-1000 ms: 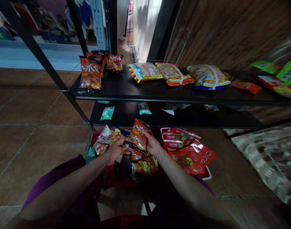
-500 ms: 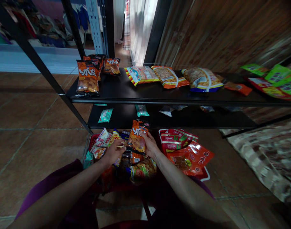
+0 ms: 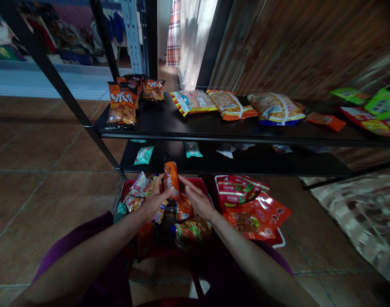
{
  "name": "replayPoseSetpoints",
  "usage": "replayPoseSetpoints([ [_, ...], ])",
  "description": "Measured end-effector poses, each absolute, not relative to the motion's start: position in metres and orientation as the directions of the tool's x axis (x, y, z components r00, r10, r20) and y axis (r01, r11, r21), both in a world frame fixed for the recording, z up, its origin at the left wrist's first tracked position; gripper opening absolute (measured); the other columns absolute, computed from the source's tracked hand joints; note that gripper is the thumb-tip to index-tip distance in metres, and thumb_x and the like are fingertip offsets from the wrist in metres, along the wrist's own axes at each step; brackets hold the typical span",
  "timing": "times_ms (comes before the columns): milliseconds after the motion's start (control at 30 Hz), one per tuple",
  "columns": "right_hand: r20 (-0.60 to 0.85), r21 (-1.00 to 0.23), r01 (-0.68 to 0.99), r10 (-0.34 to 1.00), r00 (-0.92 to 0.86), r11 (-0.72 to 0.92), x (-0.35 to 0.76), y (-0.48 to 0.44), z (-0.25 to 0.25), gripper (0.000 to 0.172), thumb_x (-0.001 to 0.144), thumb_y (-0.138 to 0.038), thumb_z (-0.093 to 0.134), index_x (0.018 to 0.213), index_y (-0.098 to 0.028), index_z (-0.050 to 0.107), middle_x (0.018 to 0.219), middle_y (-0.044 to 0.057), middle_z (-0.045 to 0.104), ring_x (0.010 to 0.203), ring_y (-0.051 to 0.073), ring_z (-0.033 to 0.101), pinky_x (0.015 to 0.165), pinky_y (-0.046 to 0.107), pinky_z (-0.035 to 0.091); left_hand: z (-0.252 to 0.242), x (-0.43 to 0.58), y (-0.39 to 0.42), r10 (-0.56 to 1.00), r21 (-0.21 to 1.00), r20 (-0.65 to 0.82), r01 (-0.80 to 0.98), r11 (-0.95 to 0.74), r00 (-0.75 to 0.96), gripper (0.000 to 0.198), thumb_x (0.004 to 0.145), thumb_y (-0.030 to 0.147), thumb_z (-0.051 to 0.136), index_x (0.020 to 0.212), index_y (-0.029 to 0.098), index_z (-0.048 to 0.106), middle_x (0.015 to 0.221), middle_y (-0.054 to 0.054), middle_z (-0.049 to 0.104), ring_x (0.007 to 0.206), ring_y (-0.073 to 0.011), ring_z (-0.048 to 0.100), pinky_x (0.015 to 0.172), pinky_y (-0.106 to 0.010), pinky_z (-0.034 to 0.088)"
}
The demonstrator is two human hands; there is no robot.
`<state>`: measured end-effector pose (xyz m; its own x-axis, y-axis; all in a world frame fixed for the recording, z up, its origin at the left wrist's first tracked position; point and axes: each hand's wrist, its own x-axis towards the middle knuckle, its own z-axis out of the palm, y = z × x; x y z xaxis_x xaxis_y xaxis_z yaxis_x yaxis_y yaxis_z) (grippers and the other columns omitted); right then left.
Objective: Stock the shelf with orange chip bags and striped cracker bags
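The orange snack bag [image 3: 171, 181] was found above the red basket [image 3: 199, 182], toward its 12 o'clock edge. The left hand [image 3: 154, 202] had thumb and fingers grasping it. The right hand [image 3: 198, 200], at 4 o'clock to the bag, had its fingers extended and not closed; fingertip contact could not be determined. The red basket was well filled: white-and-red packets [image 3: 143, 186] at 10 o'clock, a teal packet [image 3: 120, 211] at 9, an orange packet [image 3: 184, 207] at 2 and a blue-ended packet [image 3: 195, 229] at 4. At 4 o'clock to the held bag, a white-rimmed basket [image 3: 280, 242] contained red packets [image 3: 231, 187] and orange-red pouches [image 3: 258, 215], one overhanging its rim.
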<state>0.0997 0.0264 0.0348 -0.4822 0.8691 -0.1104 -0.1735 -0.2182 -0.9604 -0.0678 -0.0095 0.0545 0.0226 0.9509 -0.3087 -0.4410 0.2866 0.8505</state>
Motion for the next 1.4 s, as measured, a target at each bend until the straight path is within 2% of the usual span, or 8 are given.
replayPoseSetpoints([
  [133, -0.067, -0.974, -0.155, 0.864, -0.5, -0.165, 0.099, 0.023, 0.034, 0.046, 0.08, -0.051, 0.064, 0.121, -0.032, 0.061, 0.145, -0.001, 0.045, 0.141, 0.021, 0.028, 0.118, 0.042, 0.017, 0.062, -0.073, -0.006, 0.876, 0.635, -0.477, -0.657, 0.405, 0.079, 0.04, 0.071, 0.018, 0.066, 0.11, 0.019, 0.06, 0.093, -0.004, 0.071, 0.084, -0.0208, 0.067, 0.086, -0.036, 0.049],
  [267, -0.26, -0.896, -0.271, 0.91, -0.324, -0.352, 0.093, 0.021, 0.031, 0.047, 0.07, -0.045, 0.076, 0.113, -0.031, 0.063, 0.131, 0.003, 0.058, 0.128, 0.023, 0.048, 0.107, 0.045, 0.037, 0.065, -0.082, 0.002, 0.846, 0.475, -0.504, -0.762, 0.44, 0.173, 0.017, 0.07, 0.019, 0.057, 0.082, 0.011, 0.066, 0.076, -0.007, 0.071, 0.075, -0.0224, 0.068, 0.08, -0.036, 0.051],
  [400, -0.466, -0.725, -0.321, 0.777, -0.423, -0.609, 0.089, 0.019, 0.026, 0.038, 0.064, -0.041, 0.081, 0.094, -0.022, 0.067, 0.095, 0.004, 0.07, 0.086, 0.02, 0.068, 0.085, 0.041, 0.054, 0.061, -0.084, 0.004, 0.859, 0.514, -0.485, -0.741, 0.432, 0.164, 0.017, 0.069, 0.019, 0.057, 0.082, 0.011, 0.066, 0.081, -0.008, 0.072, 0.082, -0.0254, 0.068, 0.082, -0.037, 0.051],
  [600, -0.477, -0.683, -0.394, 0.785, -0.395, -0.614, 0.089, 0.018, 0.021, 0.038, 0.055, -0.028, 0.087, 0.088, -0.022, 0.068, 0.076, -0.004, 0.068, 0.062, 0.008, 0.064, 0.07, 0.023, 0.055, 0.062, -0.084, 0.005, 0.917, 0.614, -0.376, -0.705, 0.354, 0.133, 0.041, 0.068, 0.014, 0.065, 0.108, 0.021, 0.062, 0.098, -0.003, 0.072, 0.091, -0.0203, 0.068, 0.088, -0.033, 0.049],
  [700, -0.455, -0.743, -0.357, 0.819, -0.35, -0.566, 0.093, 0.021, 0.019, 0.041, 0.053, -0.028, 0.088, 0.089, -0.023, 0.07, 0.081, -0.004, 0.067, 0.066, 0.008, 0.062, 0.067, 0.022, 0.055, 0.067, -0.094, 0.013, 0.928, 0.616, -0.359, -0.721, 0.318, 0.103, 0.033, 0.077, 0.03, 0.065, 0.108, 0.02, 0.062, 0.099, -0.005, 0.072, 0.091, -0.0213, 0.068, 0.088, -0.035, 0.05],
  [800, -0.431, -0.778, -0.334, 0.839, -0.333, -0.532, 0.096, 0.022, 0.016, 0.041, 0.055, -0.028, 0.087, 0.092, -0.024, 0.07, 0.088, -0.002, 0.067, 0.076, 0.01, 0.064, 0.071, 0.024, 0.055, 0.069, -0.106, 0.024, 0.885, 0.593, -0.463, -0.724, 0.353, 0.052, 0.03, 0.084, 0.039, 0.057, 0.099, 0.014, 0.065, 0.088, -0.008, 0.072, 0.083, -0.0215, 0.068, 0.085, -0.036, 0.051],
  [1100, -0.494, -0.736, -0.35, 0.813, -0.307, -0.579, 0.091, 0.02, 0.009, 0.039, 0.052, -0.024, 0.087, 0.085, -0.023, 0.067, 0.085, -0.003, 0.067, 0.077, 0.011, 0.064, 0.075, 0.027, 0.053, 0.077, -0.116, 0.029, 0.822, 0.527, -0.57, -0.769, 0.363, -0.002, 0.027, 0.088, 0.031, 0.051, 0.106, 0.015, 0.063, 0.081, -0.008, 0.072, 0.07, -0.0216, 0.069, 0.074, -0.038, 0.054],
  [1400, -0.479, -0.735, -0.415, 0.844, -0.24, -0.536, 0.086, 0.018, 0.019, 0.039, 0.048, -0.023, 0.088, 0.081, -0.021, 0.067, 0.083, -0.003, 0.068, 0.075, 0.011, 0.063, 0.071, 0.025, 0.052, 0.072, -0.121, 0.035, 0.791, 0.484, -0.583, -0.861, 0.158, -0.183, 0.017, 0.089, 0.017, 0.047, 0.093, 0.015, 0.064, 0.076, -0.004, 0.072, 0.069, -0.0151, 0.068, 0.074, -0.03, 0.054],
])
